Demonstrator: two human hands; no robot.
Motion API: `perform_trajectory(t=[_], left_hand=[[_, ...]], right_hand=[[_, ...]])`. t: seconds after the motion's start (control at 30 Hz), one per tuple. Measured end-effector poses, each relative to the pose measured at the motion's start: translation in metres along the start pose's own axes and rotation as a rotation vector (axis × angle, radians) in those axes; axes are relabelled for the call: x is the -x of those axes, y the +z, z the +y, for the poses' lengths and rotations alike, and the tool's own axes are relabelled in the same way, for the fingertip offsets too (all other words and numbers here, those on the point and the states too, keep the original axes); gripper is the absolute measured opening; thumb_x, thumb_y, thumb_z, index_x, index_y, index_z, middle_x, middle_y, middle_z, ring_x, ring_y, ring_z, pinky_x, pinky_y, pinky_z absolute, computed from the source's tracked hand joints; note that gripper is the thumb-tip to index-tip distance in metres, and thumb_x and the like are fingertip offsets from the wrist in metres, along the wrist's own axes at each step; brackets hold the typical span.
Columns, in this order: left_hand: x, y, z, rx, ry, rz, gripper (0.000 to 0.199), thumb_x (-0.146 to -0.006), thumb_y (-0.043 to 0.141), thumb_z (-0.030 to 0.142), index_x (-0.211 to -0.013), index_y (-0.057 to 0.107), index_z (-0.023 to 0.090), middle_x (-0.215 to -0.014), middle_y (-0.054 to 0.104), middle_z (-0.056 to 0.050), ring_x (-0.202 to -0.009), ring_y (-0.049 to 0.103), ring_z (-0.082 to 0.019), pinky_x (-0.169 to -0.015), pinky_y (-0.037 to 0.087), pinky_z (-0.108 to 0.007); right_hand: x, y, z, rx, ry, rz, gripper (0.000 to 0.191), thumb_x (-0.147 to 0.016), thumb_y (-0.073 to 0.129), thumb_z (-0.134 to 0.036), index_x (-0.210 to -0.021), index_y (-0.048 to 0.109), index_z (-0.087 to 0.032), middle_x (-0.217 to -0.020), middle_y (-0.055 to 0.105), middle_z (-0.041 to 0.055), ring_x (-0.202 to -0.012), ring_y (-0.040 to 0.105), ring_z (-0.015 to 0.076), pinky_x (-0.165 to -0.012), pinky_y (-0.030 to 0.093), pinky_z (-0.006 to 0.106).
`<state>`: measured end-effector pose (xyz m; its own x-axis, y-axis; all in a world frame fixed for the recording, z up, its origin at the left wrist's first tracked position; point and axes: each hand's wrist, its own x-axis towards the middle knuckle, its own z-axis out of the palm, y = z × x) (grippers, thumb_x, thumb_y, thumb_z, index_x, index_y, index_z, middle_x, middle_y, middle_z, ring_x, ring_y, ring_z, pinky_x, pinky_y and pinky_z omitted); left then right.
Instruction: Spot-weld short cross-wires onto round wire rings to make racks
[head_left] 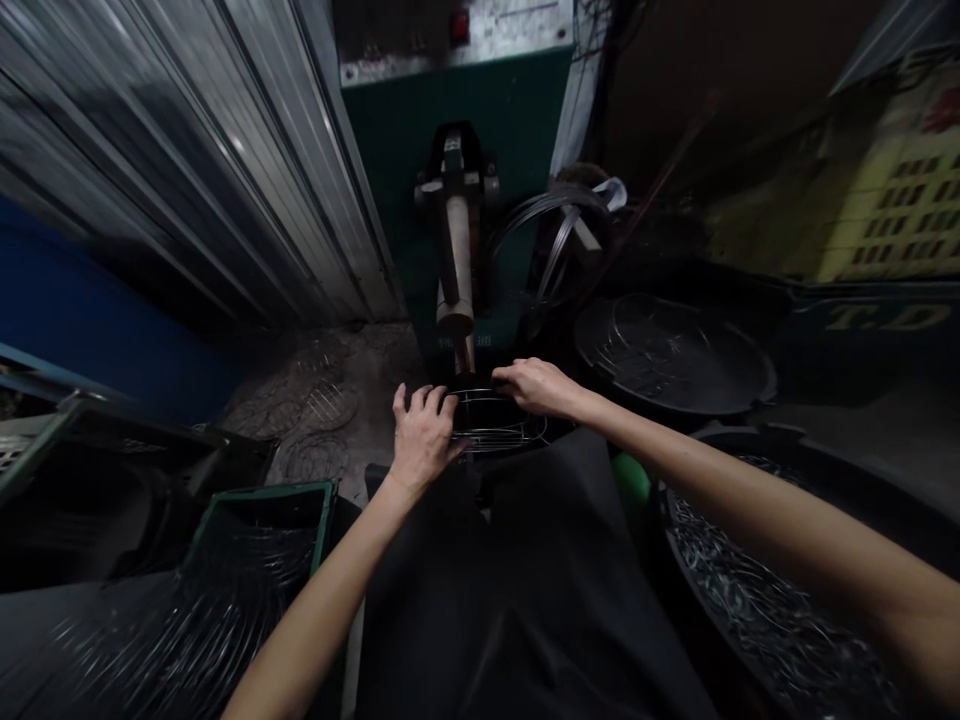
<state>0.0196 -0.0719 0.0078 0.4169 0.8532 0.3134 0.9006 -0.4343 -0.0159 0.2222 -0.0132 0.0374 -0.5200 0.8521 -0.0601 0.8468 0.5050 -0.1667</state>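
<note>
A round wire frame (499, 436) lies just below the copper-coloured tip (465, 355) of a green machine (379, 140). My left hand (426, 430) is wrapped round the frame's left side, with the fingers over the upper ring and the thumb at the lower wires. At the frame's upper right, my right hand (536, 386) is closed in a pinch; what sits between its fingertips is too small and dark to make out. Dark cloth (510, 570) covers the lap under the frame.
On the right stand a black tub (675, 540) of small metal pieces and a black round tray (675, 360) with wires. Bent wires fill a green crate (326, 515) at lower left. Wire rings (315, 455) lie on the floor. A yellow crate (862, 215) is at upper right.
</note>
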Motion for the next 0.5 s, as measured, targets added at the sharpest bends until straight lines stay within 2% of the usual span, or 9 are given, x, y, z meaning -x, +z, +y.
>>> perform_trajectory(t=[0.17,0.33,0.5], left_hand=[[-0.002,0.005,-0.002,0.065,-0.001,0.035,0.050,-0.077,0.058,0.047,-0.116,0.053,0.016,-0.120,0.056,-0.015,-0.114,0.046,-0.031,-0.105,0.015,-0.055],[-0.010,0.008,-0.011,0.233,-0.081,0.095,0.023,-0.090,0.043,0.031,-0.105,0.058,0.024,-0.113,0.063,-0.005,-0.107,0.053,-0.020,-0.104,0.018,-0.047],[-0.024,0.005,-0.021,0.401,-0.195,0.117,0.014,-0.086,0.051,0.030,-0.090,0.063,0.024,-0.102,0.068,-0.001,-0.099,0.058,-0.016,-0.099,0.026,-0.041]], right_hand=[[-0.004,-0.003,0.004,-0.019,0.005,0.013,0.023,-0.087,0.041,-0.022,-0.098,0.062,-0.020,-0.087,0.066,0.0056,-0.078,0.059,0.0148,-0.060,0.032,0.022],[-0.009,-0.011,0.004,0.008,0.023,0.000,0.025,-0.085,0.042,-0.019,-0.099,0.062,-0.021,-0.085,0.066,0.0060,-0.077,0.059,0.0156,-0.058,0.031,0.023],[-0.016,-0.015,0.004,0.023,-0.001,0.028,0.029,-0.082,0.043,-0.016,-0.103,0.062,-0.023,-0.087,0.067,0.0058,-0.077,0.059,0.0159,-0.057,0.030,0.023]])
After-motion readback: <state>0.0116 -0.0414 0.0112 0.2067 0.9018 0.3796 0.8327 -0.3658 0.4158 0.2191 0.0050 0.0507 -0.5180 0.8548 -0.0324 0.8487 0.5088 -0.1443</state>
